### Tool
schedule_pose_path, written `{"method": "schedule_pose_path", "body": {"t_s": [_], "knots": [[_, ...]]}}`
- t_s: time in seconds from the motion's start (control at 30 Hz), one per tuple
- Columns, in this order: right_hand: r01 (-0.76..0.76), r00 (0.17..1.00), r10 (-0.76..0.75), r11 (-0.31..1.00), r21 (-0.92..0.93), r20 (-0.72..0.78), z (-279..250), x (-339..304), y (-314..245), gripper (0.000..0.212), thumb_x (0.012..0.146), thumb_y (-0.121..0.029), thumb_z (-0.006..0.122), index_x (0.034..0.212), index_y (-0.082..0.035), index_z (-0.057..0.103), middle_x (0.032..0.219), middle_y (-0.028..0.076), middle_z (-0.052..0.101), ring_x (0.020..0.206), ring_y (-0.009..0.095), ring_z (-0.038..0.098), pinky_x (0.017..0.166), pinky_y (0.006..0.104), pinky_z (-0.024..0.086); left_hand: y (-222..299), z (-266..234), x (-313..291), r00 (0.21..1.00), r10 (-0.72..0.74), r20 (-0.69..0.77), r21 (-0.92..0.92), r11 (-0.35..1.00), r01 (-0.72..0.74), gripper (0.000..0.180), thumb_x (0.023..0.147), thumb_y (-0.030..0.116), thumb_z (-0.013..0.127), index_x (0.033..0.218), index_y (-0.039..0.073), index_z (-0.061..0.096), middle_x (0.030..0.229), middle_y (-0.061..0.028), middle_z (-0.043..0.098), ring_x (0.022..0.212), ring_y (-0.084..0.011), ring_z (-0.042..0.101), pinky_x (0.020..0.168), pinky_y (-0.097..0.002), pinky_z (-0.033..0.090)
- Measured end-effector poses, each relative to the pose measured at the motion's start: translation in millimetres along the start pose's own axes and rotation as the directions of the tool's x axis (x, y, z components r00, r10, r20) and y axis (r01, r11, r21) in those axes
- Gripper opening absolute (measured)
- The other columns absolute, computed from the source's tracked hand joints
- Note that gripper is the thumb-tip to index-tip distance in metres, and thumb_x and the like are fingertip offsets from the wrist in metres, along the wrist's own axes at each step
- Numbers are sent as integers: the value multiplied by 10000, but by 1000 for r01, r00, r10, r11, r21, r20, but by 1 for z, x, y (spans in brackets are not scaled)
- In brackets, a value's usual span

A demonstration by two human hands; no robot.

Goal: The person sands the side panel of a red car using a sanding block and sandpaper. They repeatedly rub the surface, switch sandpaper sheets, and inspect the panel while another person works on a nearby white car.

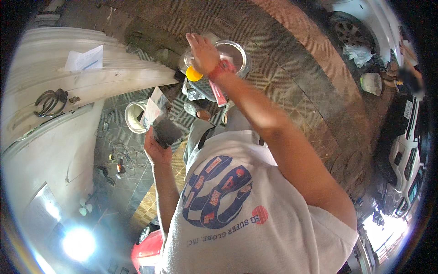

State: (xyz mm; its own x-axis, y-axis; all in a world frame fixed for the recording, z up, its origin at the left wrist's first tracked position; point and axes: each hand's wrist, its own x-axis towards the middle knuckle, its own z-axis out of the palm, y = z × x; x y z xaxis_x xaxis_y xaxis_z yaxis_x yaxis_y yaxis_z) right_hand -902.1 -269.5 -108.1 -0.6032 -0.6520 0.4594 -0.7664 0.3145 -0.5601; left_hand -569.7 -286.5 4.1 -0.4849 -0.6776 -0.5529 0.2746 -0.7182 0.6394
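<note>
sheets (pixel 151 111), pale, with dark pad (pixel 167 131): gripped in left hand (pixel 158 149), near white bucket (pixel 128 119). right hand (pixel 204 53): fingers extended, nothing visibly held, by clear-rimmed tub (pixel 244 55). step, apparently: reaching; next move calls for steady left grip.

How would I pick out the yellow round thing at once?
On the patterned floor, find the person's right hand stretched over a cluster with a clear circular rim. The yellow round thing shows just left of the wrist. Its solid, bright yellow sets it apart from the clear rim and the red strip below.
</note>
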Motion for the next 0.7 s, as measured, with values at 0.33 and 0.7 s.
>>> {"method": "schedule_pose_path", "body": {"t_s": [0.33, 0.7], "knots": [[74, 953, -76, 997, 19, 293, -116, 44, 45, 252, 925, -239, 690, 1107, -73, 743, 960, 223, 735, 890, 378, 731, 757, 478, 577, -17, 12, 71, 991, -129, 44, -412, 901, 136, 439, 1059, 208, 560, 1436, -7, 497, 1459, -195, 555, 1392, -385, 501, 1189, -565, 400], [-496, 830, 494, 866, -61, 259, -116, -67, 63, 340, 1011, -301, 654, 1174, -7, 702, 881, 254, 725, 773, 390, 730, 684, 410, 557, -105, 90, 190, 975, -220, -25, -262, 943, 206, 357, 1030, 312, 571, 1280, 65, 640, 1258, -90, 682, 1173, -285, 644, 1054, -466, 488]]}}
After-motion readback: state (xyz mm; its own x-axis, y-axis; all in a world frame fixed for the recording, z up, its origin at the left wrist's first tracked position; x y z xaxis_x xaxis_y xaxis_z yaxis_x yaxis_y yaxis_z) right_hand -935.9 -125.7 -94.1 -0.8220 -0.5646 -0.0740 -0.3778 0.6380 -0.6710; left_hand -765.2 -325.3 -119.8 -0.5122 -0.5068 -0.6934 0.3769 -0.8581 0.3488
